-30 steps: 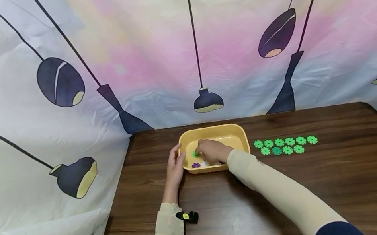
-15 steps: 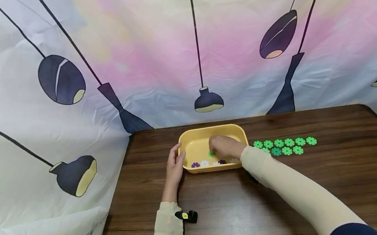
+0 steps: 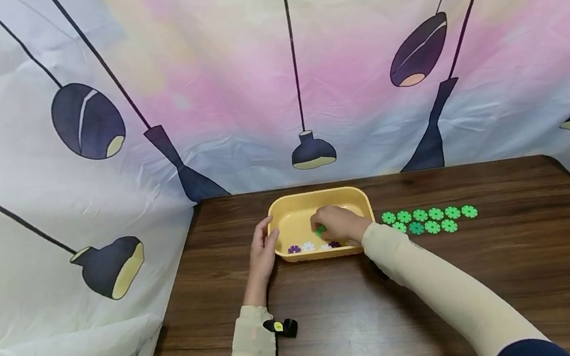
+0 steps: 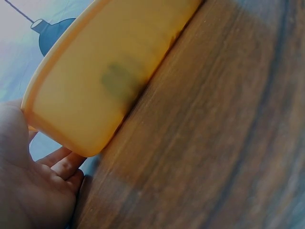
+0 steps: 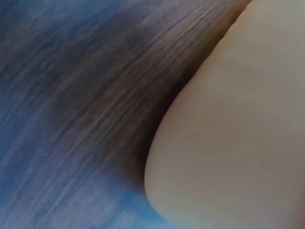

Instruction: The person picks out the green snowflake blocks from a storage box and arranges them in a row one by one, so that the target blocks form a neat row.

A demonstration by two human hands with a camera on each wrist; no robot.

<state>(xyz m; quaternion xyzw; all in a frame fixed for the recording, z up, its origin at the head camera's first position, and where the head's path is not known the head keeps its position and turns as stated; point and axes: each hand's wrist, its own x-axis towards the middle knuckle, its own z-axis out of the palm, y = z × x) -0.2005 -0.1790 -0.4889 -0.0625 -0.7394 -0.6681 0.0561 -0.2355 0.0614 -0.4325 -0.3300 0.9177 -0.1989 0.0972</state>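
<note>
A yellow plastic tray [image 3: 288,203] stands on the table. My left hand [image 3: 260,251] grips its left end, thumb and fingers against the rim and outer wall; the left wrist view shows this hand [image 4: 38,186] at the tray's corner. Inside the tray, my right hand [image 3: 339,222] reaches down with curled fingers and pinches a green snowflake disc [image 3: 320,231], partly hidden by the fingers. Along the tray's near side lie a purple snowflake disc [image 3: 294,250], a white snowflake disc [image 3: 308,247] and a few others. In the right wrist view the tray wall [image 5: 228,133] hides the hand.
Right of the tray, several green snowflake discs [image 3: 436,214] lie flat in two rows on the dark wooden table [image 3: 527,265]. One darker green disc [image 3: 416,227] sits in the nearer row. A printed cloth [image 3: 229,88] hangs behind the table.
My right hand has shifted right inside the tray, and the green snowflake disc has moved with it. The left hand keeps its place on the tray's end.
</note>
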